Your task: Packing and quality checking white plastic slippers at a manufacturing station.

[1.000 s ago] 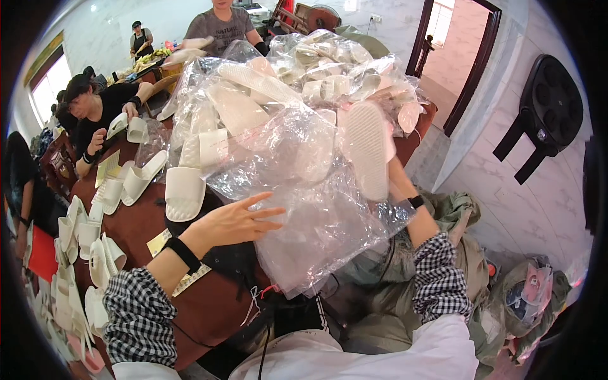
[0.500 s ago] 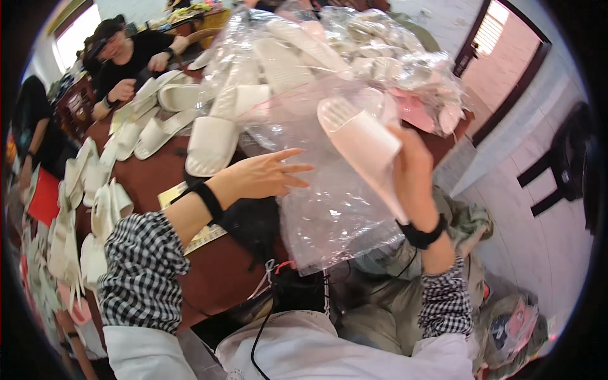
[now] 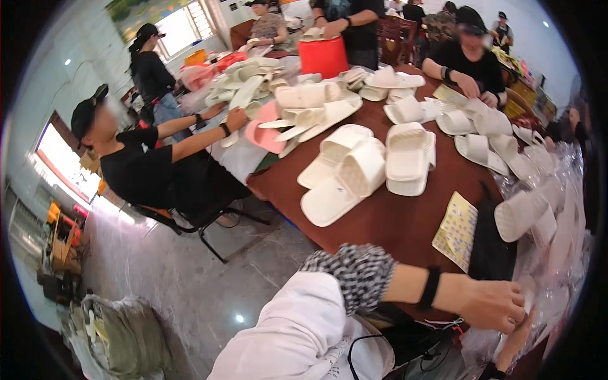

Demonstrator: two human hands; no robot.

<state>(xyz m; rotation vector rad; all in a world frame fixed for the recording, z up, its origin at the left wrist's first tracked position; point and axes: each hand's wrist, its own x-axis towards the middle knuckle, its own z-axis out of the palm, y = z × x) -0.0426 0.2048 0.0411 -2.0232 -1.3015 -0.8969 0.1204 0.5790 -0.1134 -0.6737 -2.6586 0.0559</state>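
At the lower right, my left hand [image 3: 491, 305] is closed, its fingers curled against clear plastic bagging [image 3: 554, 288]. A pale edge, perhaps of a slipper, shows just beyond the knuckles; what the fingers grip is hidden. My right hand [image 3: 518, 341] is partly in view just below, close to the left fingertips. Its own fingers are mostly hidden, so I cannot tell what it holds. Several white slippers [image 3: 525, 209] lie beside the plastic. A yellow sticker sheet [image 3: 456, 231] lies on the brown table [image 3: 405, 221], left of a black cloth-like item [image 3: 491, 234].
White slipper pairs [image 3: 345, 174] stand mid-table, with more piled beyond and a pink slipper [image 3: 266, 126] among them. A red bucket [image 3: 323, 56] stands at the far side. Co-workers sit and stand around the table. A full sack [image 3: 120, 335] is on the floor at left.
My view has swung left, showing the room and co-workers. My left hand has gone from spread to closed. The slipper my right hand held up no longer shows clearly.
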